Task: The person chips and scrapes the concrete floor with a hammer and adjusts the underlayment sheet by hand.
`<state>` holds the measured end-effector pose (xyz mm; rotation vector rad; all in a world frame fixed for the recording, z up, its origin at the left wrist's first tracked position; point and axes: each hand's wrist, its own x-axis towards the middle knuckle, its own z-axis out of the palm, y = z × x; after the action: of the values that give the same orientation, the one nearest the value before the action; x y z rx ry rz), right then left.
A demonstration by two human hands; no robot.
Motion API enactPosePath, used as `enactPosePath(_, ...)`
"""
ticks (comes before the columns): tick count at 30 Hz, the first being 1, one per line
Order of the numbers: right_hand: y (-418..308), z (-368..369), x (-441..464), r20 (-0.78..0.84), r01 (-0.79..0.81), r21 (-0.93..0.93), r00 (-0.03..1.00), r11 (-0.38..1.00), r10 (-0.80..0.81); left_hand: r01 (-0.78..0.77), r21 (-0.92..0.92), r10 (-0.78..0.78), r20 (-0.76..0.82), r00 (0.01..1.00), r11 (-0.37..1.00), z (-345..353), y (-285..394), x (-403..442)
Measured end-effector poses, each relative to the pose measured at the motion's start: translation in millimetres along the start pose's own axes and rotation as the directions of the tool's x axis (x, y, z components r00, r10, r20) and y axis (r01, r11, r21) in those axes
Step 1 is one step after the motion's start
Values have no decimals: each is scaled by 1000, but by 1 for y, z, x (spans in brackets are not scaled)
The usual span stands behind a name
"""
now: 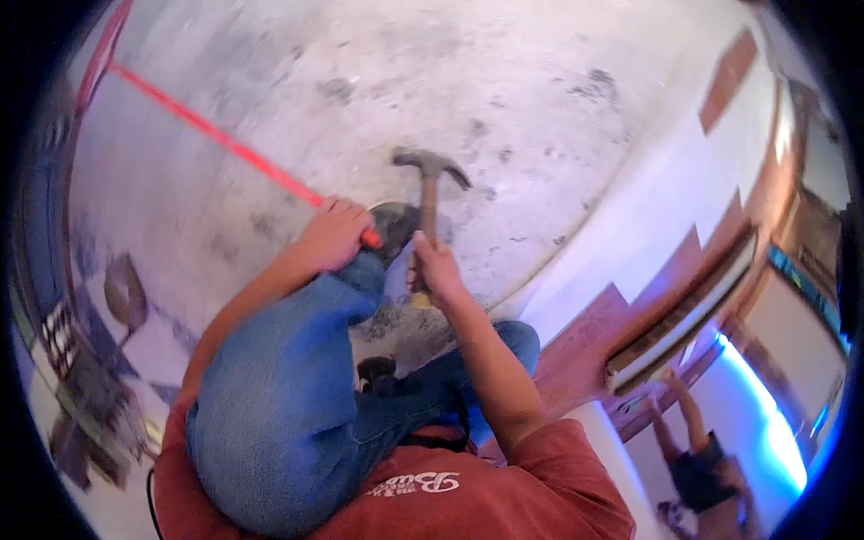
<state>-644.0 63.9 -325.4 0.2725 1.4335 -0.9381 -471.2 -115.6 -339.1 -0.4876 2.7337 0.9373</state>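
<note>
My right hand (438, 270) is closed round the wooden handle of a claw hammer (430, 171). The hammer's dark metal head is raised, its claw pointing right. My left hand (337, 236) is wrapped over the near end of a long, straight red bar (211, 133). That bar runs away to the upper left, where it meets a wider red strip (99, 58); I cannot tell whether they are joined. Below my hands is my bent knee in blue jeans (279, 405). A dark shoe (394, 223) shows between the two hands, partly hidden.
A pale, dark-blotched floor (522, 81) spreads ahead. On the right, brown planks (585, 333) with stepped ends border a white sheet (630, 243). Another person (702, 468) with raised arms is at lower right. Mixed objects (90, 387) lie at left, blurred.
</note>
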Motion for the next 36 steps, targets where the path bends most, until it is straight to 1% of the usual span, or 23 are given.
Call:
enactPosePath(1, -12, 7, 7, 34, -18, 40, 999, 999, 16, 7, 3, -7, -24, 1000, 1000, 0, 0, -2)
enactPosePath(2, -33, 14, 18, 75, 23, 63, 997, 998, -27, 19, 0, -19, -42, 999, 1000, 1, 0, -6)
enactPosePath(3, -55, 24, 27, 34, 80, 15, 996, 997, -81, -25, 3, 25, -38, 999, 1000, 4, 1, -8)
enactPosePath(5, -100, 33, 58, 104, 170, 88, 978, 981, -179, 1, 39, 2, -65, 998, 999, 6, -1, -7)
enactPosePath(6, -122, 38, 75, 95, 229, 119, 966, 966, -241, -41, 45, 43, -64, 997, 998, 3, -1, -3)
enactPosePath(7, -140, 41, 86, 95, 277, 147, 952, 950, -292, -23, 29, 23, -21, 1000, 999, -1, 0, -3)
enactPosePath(10, -180, 47, 89, 14, 322, 156, 945, 934, -328, -3, 10, 2, 36, 999, 1000, -9, 5, -4)
enactPosePath(11, -172, 41, 90, 20, 339, 145, 938, 930, -345, 10, -3, -10, 34, 999, 1000, -11, 5, -3)
enactPosePath(13, -136, 22, 80, -77, 430, 30, 901, 902, -427, 6, 12, -6, 26, 1000, 1000, -8, 2, -3)
enactPosePath(15, -73, -9, 66, -212, 501, -125, 830, 856, -516, 12, 16, -12, 21, 1000, 1000, -7, 2, -2)
enactPosePath(16, -66, -16, 27, -206, 409, -101, 883, 907, -421, 18, 11, -18, 27, 999, 1000, -7, 1, -1)
enactPosePath(18, 7, -45, 9, -254, 408, -212, 854, 888, -453, 28, 12, -28, 44, 999, 1000, -6, 1, -1)
enactPosePath(19, 21, -52, -10, -241, 335, -155, 900, 930, -364, 23, 8, -23, 44, 999, 1000, -5, 0, 0)
enactPosePath(20, 27, -57, -24, -225, 254, -95, 936, 962, -270, 14, 3, -15, 48, 999, 1000, -5, -1, -1)
enactPosePath(23, 3, -51, -32, -265, 223, -134, 931, 966, -252, 27, 51, -32, 83, 996, 998, -6, 0, 2)
enactPosePath(25, -20, -55, 9, -321, 367, -365, 813, 855, -486, 25, 60, -31, 107, 994, 998, -3, -2, 2)
enactPosePath(27, -70, -73, 72, -314, 380, -603, 695, 701, -646, 20, 68, -29, 129, 991, 997, -5, -1, 3)
enactPosePath(29, -171, -79, 92, -287, 399, -393, 802, 828, -523, 50, 40, -55, 147, 988, 998, -8, 2, 4)
enactPosePath(30, -197, -87, 131, -273, 436, -398, 784, 807, -558, 47, 46, -53, 150, 987, 998, -10, 2, 4)
enactPosePath(32, -266, -76, 122, -262, 424, -210, 844, 881, -469, 28, 20, -30, 99, 995, 999, -9, 2, 3)
enactPosePath(33, -276, -73, 123, -253, 430, -212, 843, 877, -475, 34, 24, -36, 91, 995, 999, -8, 1, 3)
enactPosePath(35, -287, -69, 123, -225, 461, -7, 864, 887, -451, 45, 15, -46, 107, 993, 999, -7, 1, 1)
enactPosePath(36, -273, -66, 118, -228, 455, -128, 851, 881, -473, 57, 15, -58, 100, 993, 998, -7, 1, 0)
